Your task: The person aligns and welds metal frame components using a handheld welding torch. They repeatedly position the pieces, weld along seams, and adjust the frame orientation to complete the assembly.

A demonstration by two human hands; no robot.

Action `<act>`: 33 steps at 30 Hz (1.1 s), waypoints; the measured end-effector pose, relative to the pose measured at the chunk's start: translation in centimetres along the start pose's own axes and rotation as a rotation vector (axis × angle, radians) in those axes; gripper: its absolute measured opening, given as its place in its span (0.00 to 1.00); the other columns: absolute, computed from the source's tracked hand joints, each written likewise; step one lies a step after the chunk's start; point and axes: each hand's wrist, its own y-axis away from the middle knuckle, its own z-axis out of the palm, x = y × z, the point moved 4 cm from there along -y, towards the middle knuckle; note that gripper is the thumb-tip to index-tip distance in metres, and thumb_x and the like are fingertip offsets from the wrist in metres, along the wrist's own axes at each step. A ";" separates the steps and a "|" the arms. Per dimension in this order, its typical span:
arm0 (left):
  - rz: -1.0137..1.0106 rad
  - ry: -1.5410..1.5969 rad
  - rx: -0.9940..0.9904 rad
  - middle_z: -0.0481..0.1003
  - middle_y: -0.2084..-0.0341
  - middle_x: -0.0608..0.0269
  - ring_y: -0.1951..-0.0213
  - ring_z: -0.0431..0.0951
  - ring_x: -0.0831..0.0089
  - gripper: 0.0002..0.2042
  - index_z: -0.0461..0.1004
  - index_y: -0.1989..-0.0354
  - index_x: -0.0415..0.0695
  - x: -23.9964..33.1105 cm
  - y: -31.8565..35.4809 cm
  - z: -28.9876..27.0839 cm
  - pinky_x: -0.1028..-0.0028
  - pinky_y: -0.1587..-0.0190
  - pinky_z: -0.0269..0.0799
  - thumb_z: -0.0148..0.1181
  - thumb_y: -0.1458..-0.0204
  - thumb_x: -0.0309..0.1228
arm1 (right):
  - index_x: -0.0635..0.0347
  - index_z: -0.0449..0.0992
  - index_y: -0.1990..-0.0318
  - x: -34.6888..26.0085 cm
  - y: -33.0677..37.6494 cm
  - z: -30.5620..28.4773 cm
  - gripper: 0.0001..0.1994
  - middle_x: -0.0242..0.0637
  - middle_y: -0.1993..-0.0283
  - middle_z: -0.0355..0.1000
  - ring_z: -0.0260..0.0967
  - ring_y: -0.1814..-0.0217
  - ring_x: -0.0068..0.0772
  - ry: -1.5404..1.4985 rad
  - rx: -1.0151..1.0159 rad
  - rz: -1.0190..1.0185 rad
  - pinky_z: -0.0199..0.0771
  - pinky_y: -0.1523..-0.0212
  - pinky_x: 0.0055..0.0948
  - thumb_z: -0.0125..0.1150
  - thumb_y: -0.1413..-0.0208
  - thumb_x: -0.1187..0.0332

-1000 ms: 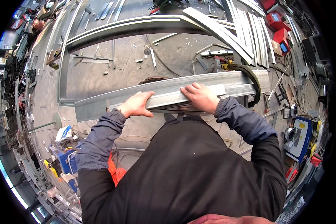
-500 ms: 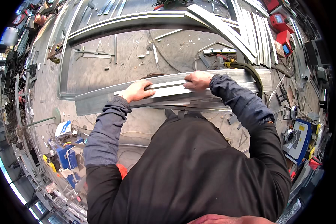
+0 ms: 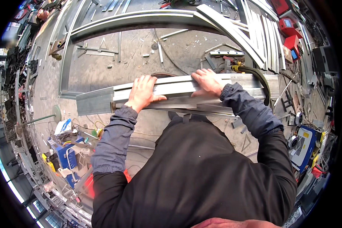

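Hands [image 3: 142, 93] shifted along beam [image 3: 178, 89]; littered concrete floor [image 3: 140, 49]

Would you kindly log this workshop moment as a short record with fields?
Setting: metal workshop, concrete floor
Left hand: palm down, fingers over the top edge of a long metal profile
Right hand: grips the same profile further right
Profile: roughly level across the view
Behind: large metal frame on the floor
Right: stacked profiles, black hose

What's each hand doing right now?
Left hand: closed over the long metal profile, gripping it.
Right hand: closed on the same profile, gripping it.
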 end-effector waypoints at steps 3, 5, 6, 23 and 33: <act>0.005 -0.082 0.110 0.75 0.51 0.55 0.44 0.74 0.55 0.48 0.77 0.40 0.40 -0.5 -0.8 1.7 0.57 0.37 0.68 0.70 0.55 0.74 | 0.63 0.74 0.38 1.4 -0.4 0.5 0.42 0.44 0.46 0.74 0.71 0.38 0.49 0.060 0.138 -0.041 0.69 0.35 0.45 0.78 0.51 0.39; 0.012 -0.113 0.182 0.74 0.49 0.55 0.44 0.73 0.55 0.50 0.75 0.39 0.41 -1.1 -1.1 3.6 0.56 0.36 0.67 0.69 0.57 0.76 | 0.62 0.74 0.37 1.9 -0.6 1.3 0.42 0.44 0.46 0.74 0.71 0.39 0.48 0.083 0.194 -0.055 0.69 0.35 0.45 0.79 0.51 0.40; -0.006 -0.096 0.165 0.74 0.48 0.55 0.43 0.73 0.55 0.51 0.74 0.38 0.41 -1.1 -0.8 4.6 0.55 0.35 0.67 0.70 0.59 0.75 | 0.62 0.73 0.37 1.9 -0.4 1.7 0.42 0.43 0.46 0.73 0.71 0.39 0.48 0.092 0.216 -0.056 0.69 0.35 0.45 0.79 0.51 0.40; -0.073 -0.001 0.233 0.76 0.51 0.55 0.45 0.75 0.53 0.53 0.76 0.43 0.37 0.8 -1.8 7.1 0.54 0.38 0.70 0.64 0.58 0.80 | 0.65 0.74 0.37 -0.9 -1.5 4.9 0.41 0.45 0.45 0.70 0.68 0.38 0.49 0.072 0.346 0.136 0.63 0.28 0.49 0.71 0.43 0.35; -0.051 0.022 0.239 0.75 0.56 0.57 0.51 0.76 0.55 0.49 0.78 0.48 0.38 0.8 -2.1 6.7 0.54 0.43 0.71 0.65 0.57 0.79 | 0.63 0.76 0.40 -0.6 -1.6 5.3 0.37 0.42 0.50 0.71 0.70 0.43 0.48 0.024 0.387 0.159 0.67 0.35 0.48 0.70 0.41 0.38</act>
